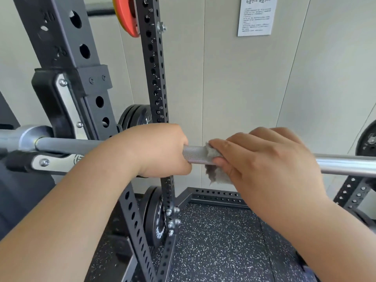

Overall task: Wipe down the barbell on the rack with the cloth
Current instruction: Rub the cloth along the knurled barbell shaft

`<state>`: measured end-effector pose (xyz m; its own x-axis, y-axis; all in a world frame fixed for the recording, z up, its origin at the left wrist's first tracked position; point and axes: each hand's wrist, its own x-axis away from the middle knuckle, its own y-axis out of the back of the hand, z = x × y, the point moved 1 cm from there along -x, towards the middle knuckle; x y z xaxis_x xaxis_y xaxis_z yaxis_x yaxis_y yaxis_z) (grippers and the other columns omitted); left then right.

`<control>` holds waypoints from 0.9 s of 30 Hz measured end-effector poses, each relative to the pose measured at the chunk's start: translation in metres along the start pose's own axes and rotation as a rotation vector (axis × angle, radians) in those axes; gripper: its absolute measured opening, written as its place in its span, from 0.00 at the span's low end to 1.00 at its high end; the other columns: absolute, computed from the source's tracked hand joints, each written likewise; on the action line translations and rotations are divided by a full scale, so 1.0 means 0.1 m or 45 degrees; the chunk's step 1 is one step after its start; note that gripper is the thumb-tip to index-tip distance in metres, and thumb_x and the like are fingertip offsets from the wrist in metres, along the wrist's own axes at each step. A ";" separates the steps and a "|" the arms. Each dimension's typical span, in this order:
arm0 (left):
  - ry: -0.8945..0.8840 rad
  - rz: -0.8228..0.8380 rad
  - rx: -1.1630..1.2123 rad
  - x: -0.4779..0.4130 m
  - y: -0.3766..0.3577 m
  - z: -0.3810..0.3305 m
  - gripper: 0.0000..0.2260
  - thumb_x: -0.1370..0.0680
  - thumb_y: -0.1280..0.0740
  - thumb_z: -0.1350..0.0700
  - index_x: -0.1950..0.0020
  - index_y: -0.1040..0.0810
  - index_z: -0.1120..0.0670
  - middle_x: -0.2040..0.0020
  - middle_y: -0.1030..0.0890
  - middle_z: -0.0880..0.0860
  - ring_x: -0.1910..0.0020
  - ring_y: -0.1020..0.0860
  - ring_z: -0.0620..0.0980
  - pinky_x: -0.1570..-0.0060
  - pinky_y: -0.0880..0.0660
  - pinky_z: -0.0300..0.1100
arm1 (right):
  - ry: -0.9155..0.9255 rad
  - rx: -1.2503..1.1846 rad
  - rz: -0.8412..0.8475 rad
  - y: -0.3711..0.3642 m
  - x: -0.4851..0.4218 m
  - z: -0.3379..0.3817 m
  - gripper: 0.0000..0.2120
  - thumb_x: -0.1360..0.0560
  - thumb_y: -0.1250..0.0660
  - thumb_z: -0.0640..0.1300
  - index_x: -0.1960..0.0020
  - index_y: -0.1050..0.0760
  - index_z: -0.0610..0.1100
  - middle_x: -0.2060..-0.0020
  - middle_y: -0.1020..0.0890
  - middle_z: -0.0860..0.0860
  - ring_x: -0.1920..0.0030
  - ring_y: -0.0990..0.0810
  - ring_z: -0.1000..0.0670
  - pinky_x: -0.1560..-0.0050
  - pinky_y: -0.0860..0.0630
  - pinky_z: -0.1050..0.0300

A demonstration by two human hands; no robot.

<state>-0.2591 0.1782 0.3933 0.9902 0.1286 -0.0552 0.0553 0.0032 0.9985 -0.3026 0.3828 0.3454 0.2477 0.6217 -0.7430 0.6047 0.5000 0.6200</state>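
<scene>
A steel barbell (343, 164) runs level across the view, its left end resting in the rack's hook (53, 161). My left hand (156, 149) is wrapped around the bar just right of the hook. A short knurled stretch of the bar shows between my two hands. My right hand (262, 159) presses a small grey cloth (215, 174) around the bar, right beside the left hand. Part of the cloth hangs below the bar; the rest is hidden under my fingers.
Black perforated rack uprights (154, 64) stand behind and left of the bar. Black weight plates (156, 218) are stored low on the rack, an orange plate (126, 15) high up. Another plate (368, 139) is at the right edge. Speckled rubber floor (219, 241) lies below; a wall notice (257, 15) hangs behind.
</scene>
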 end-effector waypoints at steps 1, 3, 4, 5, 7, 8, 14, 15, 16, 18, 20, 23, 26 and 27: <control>-0.010 0.028 0.012 0.00 0.00 0.00 0.14 0.29 0.33 0.46 0.68 0.27 0.54 0.76 0.32 0.48 0.76 0.34 0.50 0.72 0.36 0.41 | -0.001 0.039 0.002 -0.02 0.00 0.01 0.10 0.17 0.38 0.52 0.40 0.20 0.54 0.58 0.18 0.56 0.60 0.22 0.44 0.55 0.28 0.47; -0.008 -0.053 -0.020 0.05 -0.03 0.00 0.16 0.28 0.32 0.42 0.66 0.25 0.54 0.75 0.29 0.48 0.76 0.32 0.48 0.71 0.33 0.41 | 0.026 0.080 0.004 -0.02 0.07 -0.01 0.13 0.19 0.35 0.49 0.36 0.22 0.53 0.55 0.19 0.55 0.57 0.22 0.43 0.53 0.28 0.45; -0.006 -0.199 -0.070 0.11 -0.07 0.01 0.16 0.28 0.33 0.41 0.65 0.25 0.53 0.74 0.27 0.47 0.75 0.30 0.47 0.71 0.31 0.40 | 0.040 0.081 0.005 -0.01 0.14 -0.04 0.17 0.20 0.33 0.47 0.32 0.23 0.52 0.52 0.18 0.55 0.54 0.21 0.43 0.51 0.27 0.44; -0.017 -0.401 -0.136 0.16 -0.14 0.01 0.15 0.28 0.34 0.41 0.65 0.25 0.51 0.73 0.26 0.46 0.73 0.28 0.45 0.71 0.30 0.41 | 0.041 0.075 -0.005 0.01 0.23 -0.08 0.20 0.21 0.32 0.45 0.29 0.24 0.52 0.47 0.18 0.55 0.50 0.21 0.43 0.47 0.27 0.43; -0.082 -0.763 -0.191 0.28 -0.30 -0.04 0.11 0.28 0.32 0.44 0.64 0.29 0.48 0.70 0.29 0.44 0.69 0.29 0.46 0.67 0.30 0.44 | -0.008 0.062 -0.039 0.08 0.37 -0.16 0.20 0.19 0.33 0.44 0.28 0.24 0.52 0.44 0.17 0.55 0.47 0.20 0.42 0.44 0.26 0.42; -0.099 -0.864 -0.159 0.32 -0.38 -0.11 0.10 0.28 0.31 0.45 0.61 0.30 0.46 0.68 0.30 0.43 0.66 0.29 0.47 0.62 0.30 0.46 | -0.040 0.055 -0.051 0.13 0.39 -0.18 0.16 0.18 0.35 0.46 0.30 0.23 0.52 0.45 0.17 0.55 0.49 0.20 0.42 0.45 0.26 0.42; 0.103 -1.037 -0.192 0.24 -0.59 -0.43 0.12 0.28 0.27 0.49 0.61 0.30 0.50 0.66 0.29 0.45 0.63 0.28 0.54 0.54 0.30 0.52 | -0.140 0.150 0.016 0.07 0.08 -0.09 0.24 0.18 0.44 0.68 0.57 0.27 0.49 0.67 0.27 0.53 0.64 0.27 0.43 0.57 0.35 0.49; 0.101 -1.049 -0.199 0.22 -0.55 -0.42 0.14 0.27 0.28 0.51 0.64 0.32 0.50 0.69 0.32 0.46 0.67 0.29 0.55 0.58 0.30 0.50 | -0.120 0.155 0.019 0.04 0.10 -0.10 0.24 0.18 0.44 0.67 0.57 0.27 0.48 0.67 0.27 0.53 0.64 0.27 0.43 0.57 0.35 0.48; 0.072 -1.046 -0.215 0.19 -0.52 -0.40 0.16 0.26 0.29 0.51 0.66 0.35 0.49 0.71 0.35 0.46 0.70 0.29 0.56 0.62 0.30 0.49 | -0.097 0.146 0.030 0.04 0.13 -0.12 0.24 0.18 0.44 0.67 0.55 0.25 0.48 0.66 0.27 0.52 0.63 0.27 0.43 0.57 0.34 0.48; 0.013 -0.990 -0.245 0.15 -0.44 -0.38 0.18 0.26 0.31 0.50 0.68 0.38 0.49 0.73 0.38 0.46 0.75 0.30 0.56 0.69 0.32 0.44 | -0.039 0.126 0.075 0.07 0.20 -0.23 0.21 0.18 0.42 0.65 0.50 0.24 0.48 0.63 0.25 0.53 0.62 0.27 0.43 0.57 0.31 0.47; 0.004 -0.847 -0.300 0.16 -0.39 -0.39 0.17 0.29 0.33 0.49 0.71 0.38 0.52 0.76 0.37 0.46 0.76 0.30 0.55 0.72 0.32 0.40 | -0.039 0.122 0.137 0.13 0.23 -0.33 0.20 0.19 0.42 0.65 0.49 0.25 0.49 0.63 0.26 0.53 0.63 0.27 0.44 0.58 0.30 0.47; 0.073 -0.618 -0.288 0.13 -0.26 -0.37 0.13 0.28 0.36 0.46 0.69 0.29 0.52 0.74 0.28 0.48 0.71 0.27 0.49 0.70 0.29 0.40 | -0.140 0.124 0.160 0.21 0.18 -0.36 0.26 0.21 0.46 0.71 0.59 0.30 0.49 0.70 0.30 0.54 0.69 0.32 0.46 0.62 0.36 0.52; 0.099 -0.412 -0.189 0.10 -0.14 -0.38 0.11 0.29 0.35 0.48 0.68 0.27 0.53 0.74 0.26 0.50 0.73 0.27 0.49 0.72 0.31 0.40 | -0.165 0.120 0.170 0.18 0.05 -0.32 0.30 0.22 0.52 0.74 0.65 0.36 0.48 0.75 0.34 0.54 0.73 0.37 0.47 0.64 0.40 0.53; 0.102 -0.373 -0.185 0.09 -0.13 -0.38 0.11 0.29 0.35 0.48 0.68 0.27 0.53 0.74 0.26 0.50 0.73 0.27 0.50 0.72 0.32 0.40 | -0.154 0.114 0.166 0.16 0.05 -0.32 0.30 0.21 0.53 0.73 0.65 0.35 0.48 0.74 0.34 0.54 0.73 0.37 0.47 0.64 0.40 0.53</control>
<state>-0.2557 0.2170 0.3800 0.9212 0.1789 -0.3456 0.3117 0.1924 0.9305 -0.3161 0.4137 0.3599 0.4144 0.5980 -0.6861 0.6251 0.3608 0.6921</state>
